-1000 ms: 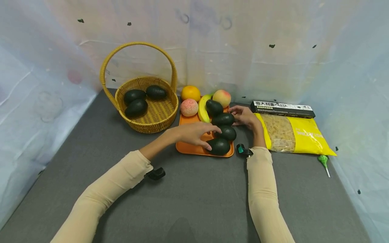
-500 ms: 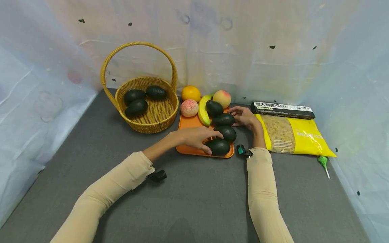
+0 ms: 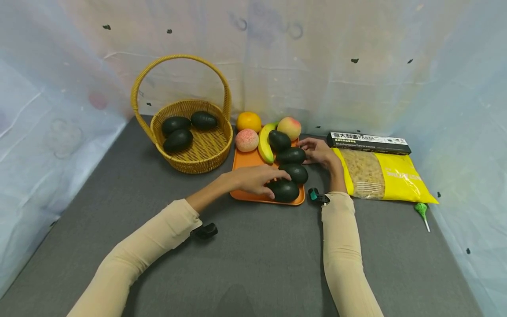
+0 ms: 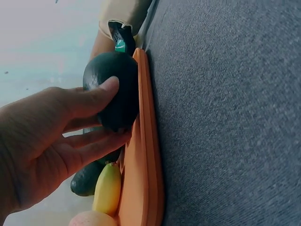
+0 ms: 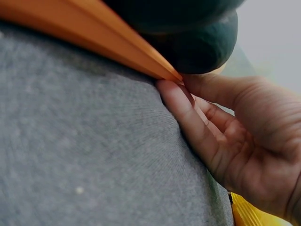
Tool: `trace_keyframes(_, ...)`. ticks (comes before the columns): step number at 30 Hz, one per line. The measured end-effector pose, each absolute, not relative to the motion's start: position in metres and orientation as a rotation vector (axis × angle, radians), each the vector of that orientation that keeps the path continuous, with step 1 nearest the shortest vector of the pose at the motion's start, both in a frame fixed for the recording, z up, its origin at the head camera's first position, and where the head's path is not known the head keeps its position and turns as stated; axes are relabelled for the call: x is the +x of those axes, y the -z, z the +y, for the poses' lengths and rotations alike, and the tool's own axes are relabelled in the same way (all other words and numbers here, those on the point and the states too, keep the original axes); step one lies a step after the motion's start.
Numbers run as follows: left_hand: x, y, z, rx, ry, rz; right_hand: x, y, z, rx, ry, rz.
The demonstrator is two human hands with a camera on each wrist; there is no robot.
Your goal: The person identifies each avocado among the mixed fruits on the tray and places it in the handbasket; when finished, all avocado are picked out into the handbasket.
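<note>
In the head view an orange tray (image 3: 253, 196) carries several dark green avocados along its right side, with a banana (image 3: 265, 143) and a peach (image 3: 289, 128) behind. My left hand (image 3: 253, 179) holds the nearest avocado (image 3: 284, 191); in the left wrist view the thumb lies on this avocado (image 4: 123, 101) and the fingers reach round its side. My right hand (image 3: 317, 152) is at the tray's right edge, close to another avocado (image 3: 291, 156). The right wrist view shows its thumb and a finger pinching the rim of the tray (image 5: 136, 54).
To the left stands a wicker basket (image 3: 198, 166) with a tall handle and 3 avocados inside. An orange (image 3: 248, 122) and a speckled pink fruit (image 3: 247, 140) are at the tray's back left. Rightward lie a pasta box (image 3: 370, 143), a yellow pasta bag (image 3: 402, 176) and a green lollipop (image 3: 421, 209).
My left hand has come slightly lower and to the right, its fingers now around the nearest avocado, which has shifted a little. The right hand stays at the tray's edge.
</note>
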State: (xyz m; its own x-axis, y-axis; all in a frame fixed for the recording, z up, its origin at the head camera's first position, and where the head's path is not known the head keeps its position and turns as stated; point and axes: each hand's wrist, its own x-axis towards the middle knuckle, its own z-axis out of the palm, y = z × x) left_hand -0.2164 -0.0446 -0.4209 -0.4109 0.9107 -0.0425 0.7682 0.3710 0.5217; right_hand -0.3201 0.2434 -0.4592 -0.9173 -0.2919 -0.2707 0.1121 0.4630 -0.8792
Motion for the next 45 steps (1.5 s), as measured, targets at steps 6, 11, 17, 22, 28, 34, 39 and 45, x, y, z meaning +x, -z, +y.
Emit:
trace_keyframes(6, -0.212, 0.419, -0.049, 1.456, -0.666, 2.334, -0.321, 0.463, 0.245, -0.167, 1.448, 2.333)
trace_keyframes(11, -0.211, 0.412, -0.058, 1.44, -0.726, 2.385, -0.318, 0.457, 0.244, -0.154, 1.451, 2.325)
trace_keyframes(17, -0.217, 0.386, -0.081, 1.406, -0.834, 2.476, -0.314, 0.446, 0.239, -0.145, 1.459, 2.294)
trace_keyframes(22, -0.222, 0.366, -0.104, 1.329, -0.952, 2.575, -0.321, 0.459, 0.244, -0.172, 1.473, 2.317)
trace_keyframes(28, -0.224, 0.355, -0.129, 1.265, -1.012, 2.688, -0.321, 0.462, 0.246, -0.199, 1.466, 2.328)
trace_keyframes(34, -0.229, 0.351, -0.152, 1.131, -1.032, 2.804, -0.319, 0.461, 0.245, -0.196, 1.457, 2.333)
trace_keyframes(39, -0.237, 0.351, -0.173, 0.966, -1.115, 2.853, -0.32, 0.46, 0.247, -0.179, 1.457, 2.341)
trace_keyframes(45, -0.246, 0.351, -0.205, 0.727, -1.15, 2.936, -0.32, 0.462, 0.248, -0.207, 1.457, 2.321)
